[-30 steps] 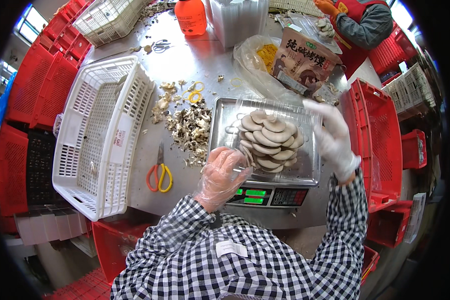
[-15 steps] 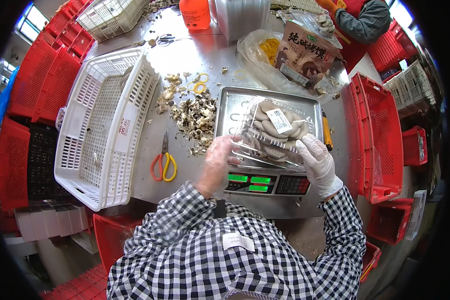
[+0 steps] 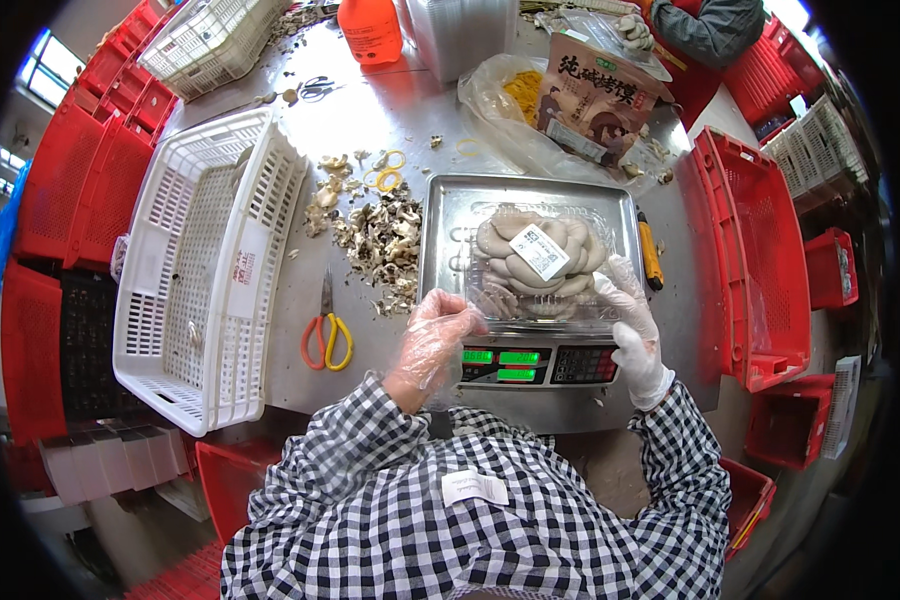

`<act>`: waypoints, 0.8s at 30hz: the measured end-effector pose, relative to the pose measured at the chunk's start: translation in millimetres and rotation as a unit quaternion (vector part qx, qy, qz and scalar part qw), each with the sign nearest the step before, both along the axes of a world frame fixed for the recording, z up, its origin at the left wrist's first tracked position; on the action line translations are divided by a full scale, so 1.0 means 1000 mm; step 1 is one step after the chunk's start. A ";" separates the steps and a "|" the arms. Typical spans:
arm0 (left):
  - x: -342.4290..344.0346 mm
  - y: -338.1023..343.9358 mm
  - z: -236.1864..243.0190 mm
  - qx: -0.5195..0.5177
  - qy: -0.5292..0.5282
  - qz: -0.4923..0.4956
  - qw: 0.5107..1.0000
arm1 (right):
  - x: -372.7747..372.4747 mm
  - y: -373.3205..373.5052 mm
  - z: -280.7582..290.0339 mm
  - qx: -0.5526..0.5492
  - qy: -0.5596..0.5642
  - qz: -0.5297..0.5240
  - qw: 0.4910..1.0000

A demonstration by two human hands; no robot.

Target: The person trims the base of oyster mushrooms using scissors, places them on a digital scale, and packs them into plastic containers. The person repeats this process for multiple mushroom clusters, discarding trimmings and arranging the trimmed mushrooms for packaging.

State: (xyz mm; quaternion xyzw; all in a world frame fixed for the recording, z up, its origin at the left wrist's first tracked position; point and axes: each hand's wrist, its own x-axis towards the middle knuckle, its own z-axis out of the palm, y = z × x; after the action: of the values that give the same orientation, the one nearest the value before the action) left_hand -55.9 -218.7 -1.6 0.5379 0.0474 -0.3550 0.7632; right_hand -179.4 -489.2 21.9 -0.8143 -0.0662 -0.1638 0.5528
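A clear plastic box of grey-beige mushrooms [image 3: 560, 285], with a white label on top, lies flat on the steel tray [image 3: 450, 200] of a weighing scale. My left hand [image 3: 435, 340], in a thin clear glove, is at the box's front left corner. Its fingers are pressed together, and what they pinch, if anything, is hidden. At the front right corner is my right hand [image 3: 638, 345], white-gloved, thumb and fingers apart. The scale's green-lit display [image 3: 510, 365] shows below the tray.
Left of the scale lie mushroom trimmings [image 3: 382, 240], scissors [image 3: 326, 335] and a white crate [image 3: 195, 270]. A yellow-handled tool [image 3: 650, 250] and red crate [image 3: 755, 260] are on the right. Behind stand a brown printed bag [image 3: 595, 100], an orange-red bottle [image 3: 370, 35] and another person's sleeve [image 3: 710, 30].
The box, tilted between both hands before, now lies flat on the scale tray. My right hand has let go, its fingers spreading, and my left fingers have drawn together by the corner.
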 end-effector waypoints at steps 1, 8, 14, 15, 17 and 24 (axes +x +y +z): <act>0.001 -0.001 0.002 0.002 0.009 0.008 1.000 | -0.001 0.002 -0.001 0.032 0.007 -0.016 0.999; 0.005 0.005 0.007 0.010 0.013 -0.015 1.000 | -0.010 0.034 -0.039 0.184 0.151 -0.245 0.940; 0.026 0.012 0.008 0.042 0.046 -0.133 0.989 | -0.019 0.010 -0.013 0.371 0.366 -0.200 0.830; 0.029 0.011 0.008 0.055 0.050 -0.155 0.985 | -0.022 0.009 -0.012 0.375 0.360 -0.199 0.831; 0.030 0.010 0.007 0.068 0.042 -0.148 0.986 | -0.023 0.010 -0.011 0.382 0.349 -0.189 0.835; 0.030 0.012 0.012 0.034 0.022 -0.142 0.989 | -0.036 0.006 -0.026 0.145 0.240 -0.083 0.956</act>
State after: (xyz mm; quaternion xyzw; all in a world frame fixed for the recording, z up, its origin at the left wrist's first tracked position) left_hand -26.2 -206.6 10.4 0.5570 0.0000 -0.4696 0.6850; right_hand -215.4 -483.1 -3.8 -0.7433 0.1605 -0.0169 0.6492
